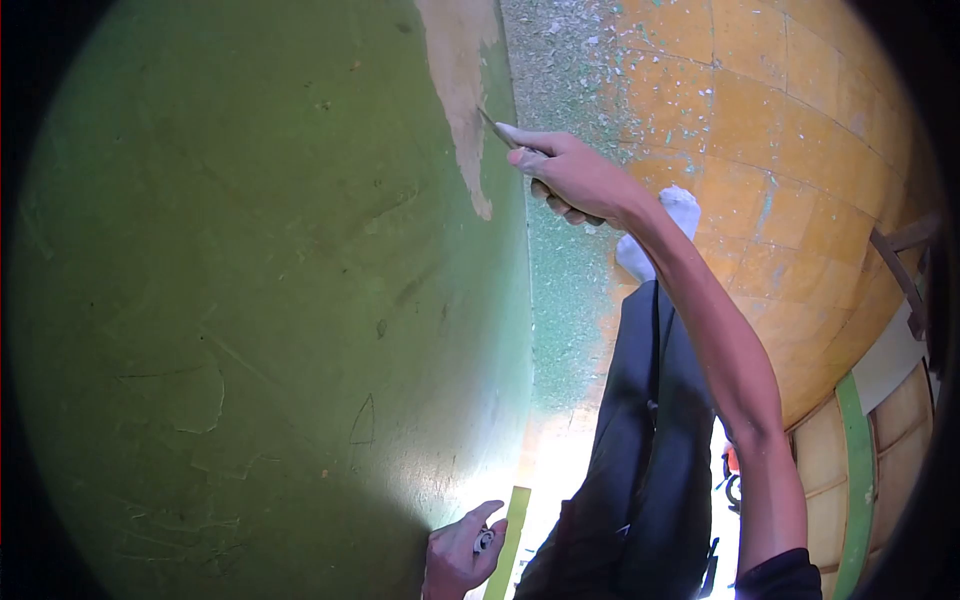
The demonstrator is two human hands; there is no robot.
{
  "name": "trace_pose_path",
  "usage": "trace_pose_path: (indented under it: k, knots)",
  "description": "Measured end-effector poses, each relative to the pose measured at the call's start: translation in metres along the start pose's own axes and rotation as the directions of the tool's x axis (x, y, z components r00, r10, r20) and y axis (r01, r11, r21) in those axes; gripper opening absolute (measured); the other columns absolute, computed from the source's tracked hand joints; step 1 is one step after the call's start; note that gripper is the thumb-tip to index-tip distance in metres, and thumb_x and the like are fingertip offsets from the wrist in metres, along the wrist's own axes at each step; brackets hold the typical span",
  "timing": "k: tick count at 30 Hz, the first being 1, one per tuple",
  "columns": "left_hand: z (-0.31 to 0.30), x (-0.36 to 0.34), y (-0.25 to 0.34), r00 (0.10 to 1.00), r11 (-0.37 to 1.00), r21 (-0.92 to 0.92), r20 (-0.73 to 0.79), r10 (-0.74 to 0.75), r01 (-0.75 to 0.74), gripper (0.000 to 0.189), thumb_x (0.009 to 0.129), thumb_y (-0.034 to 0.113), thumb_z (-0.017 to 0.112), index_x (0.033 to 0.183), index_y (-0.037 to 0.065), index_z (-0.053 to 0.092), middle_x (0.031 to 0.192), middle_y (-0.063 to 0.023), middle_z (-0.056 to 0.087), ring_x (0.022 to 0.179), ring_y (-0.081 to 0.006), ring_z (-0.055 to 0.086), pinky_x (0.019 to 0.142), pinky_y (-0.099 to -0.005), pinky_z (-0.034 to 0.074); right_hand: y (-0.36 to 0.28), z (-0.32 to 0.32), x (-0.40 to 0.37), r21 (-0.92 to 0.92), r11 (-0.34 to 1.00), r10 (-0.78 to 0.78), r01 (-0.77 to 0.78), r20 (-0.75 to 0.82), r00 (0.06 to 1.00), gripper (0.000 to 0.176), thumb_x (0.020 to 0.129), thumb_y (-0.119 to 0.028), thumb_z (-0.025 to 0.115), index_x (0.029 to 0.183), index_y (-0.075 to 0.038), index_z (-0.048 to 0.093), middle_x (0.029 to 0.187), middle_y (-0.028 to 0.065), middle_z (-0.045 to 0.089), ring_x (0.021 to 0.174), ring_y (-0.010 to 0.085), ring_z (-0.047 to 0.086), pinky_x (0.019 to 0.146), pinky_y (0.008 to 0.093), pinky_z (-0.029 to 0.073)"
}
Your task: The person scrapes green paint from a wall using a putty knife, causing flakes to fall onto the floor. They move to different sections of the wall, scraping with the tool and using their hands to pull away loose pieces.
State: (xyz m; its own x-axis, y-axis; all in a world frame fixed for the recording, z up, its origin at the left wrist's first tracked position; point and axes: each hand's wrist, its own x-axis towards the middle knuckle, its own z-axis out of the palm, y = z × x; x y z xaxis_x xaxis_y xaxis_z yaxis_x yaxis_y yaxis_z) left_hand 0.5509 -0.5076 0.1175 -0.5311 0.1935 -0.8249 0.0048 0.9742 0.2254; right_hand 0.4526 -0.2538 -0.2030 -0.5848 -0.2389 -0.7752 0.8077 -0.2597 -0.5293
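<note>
My right hand (pixel 575 180) is closed around a thin scraper (pixel 495 128), its blade touching the green wall (pixel 280 250) at the edge of a bare beige patch (pixel 460 105). The patch narrows to a ragged point below the blade. At the bottom, beside the wall, my left hand (pixel 465 550) has its fingers curled around a small object with a round end (pixel 484 541); most of it is hidden.
Green and pale flakes (pixel 570 300) lie along the wall's foot and over the orange tiled floor (pixel 760 110). My legs (pixel 650 400) and light-coloured feet (pixel 680 208) are beside the wall. Dark bars (pixel 905 270) and a green-edged panel (pixel 857 470) stand at right.
</note>
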Motion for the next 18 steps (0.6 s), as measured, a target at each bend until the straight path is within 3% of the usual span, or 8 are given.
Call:
trace_pose_path:
  k: [6,9,10,14,18]
  knots:
    - [-0.003,0.001,0.004,1.000,1.000,0.016,0.016,-0.005,0.005,0.023,0.079,0.004,0.071,0.102,0.003,0.068,0.057,-0.0081,0.058,0.046,-0.0133,0.057,0.045,-0.0259,0.043,0.012,-0.004,0.034,0.008,1.000,-0.022,0.022,-0.068,0.997,0.053,0.101,-0.031,0.044,0.152,-0.023,0.030,0.067,-0.0023,0.046,0.048,0.0061,0.040,0.040,0.0237,0.035]
    - [0.000,0.001,0.003,1.000,1.000,-0.003,0.001,0.009,-0.009,0.024,0.080,0.004,0.071,0.103,0.003,0.068,0.056,-0.0075,0.058,0.045,-0.0132,0.056,0.044,-0.0258,0.043,0.004,0.003,-0.003,0.169,0.985,0.023,-0.030,0.049,0.999,0.057,0.099,-0.028,0.046,0.152,-0.015,0.030,0.070,0.0029,0.049,0.048,0.0102,0.043,0.040,0.0267,0.036]
    - [-0.001,0.001,0.003,1.000,1.000,-0.003,-0.002,0.013,-0.013,0.024,0.080,0.004,0.071,0.103,0.003,0.068,0.056,-0.0073,0.057,0.044,-0.0131,0.056,0.044,-0.0258,0.043,0.004,-0.001,0.000,0.086,0.996,0.013,-0.018,0.052,0.999,0.057,0.099,-0.028,0.045,0.152,-0.015,0.029,0.070,0.0020,0.048,0.049,0.0095,0.043,0.041,0.0269,0.037]
    - [-0.005,0.004,0.005,0.998,0.998,-0.023,0.018,0.065,-0.064,0.024,0.080,0.004,0.071,0.104,0.003,0.068,0.055,-0.0069,0.057,0.044,-0.0134,0.055,0.044,-0.0259,0.042,0.022,-0.014,0.049,0.130,0.991,-0.001,-0.001,0.014,1.000,0.057,0.099,-0.028,0.044,0.153,-0.016,0.027,0.067,0.0010,0.048,0.049,0.0094,0.042,0.040,0.0264,0.035]
    - [-0.004,0.004,0.004,0.998,0.998,-0.027,0.008,0.060,-0.060,0.023,0.080,0.005,0.071,0.103,0.003,0.068,0.056,-0.0071,0.057,0.045,-0.0136,0.055,0.044,-0.0259,0.042,0.005,-0.003,0.000,0.129,0.990,0.043,-0.052,0.071,0.997,0.054,0.101,-0.030,0.045,0.152,-0.020,0.030,0.069,-0.0010,0.045,0.050,0.0066,0.039,0.041,0.0227,0.035]
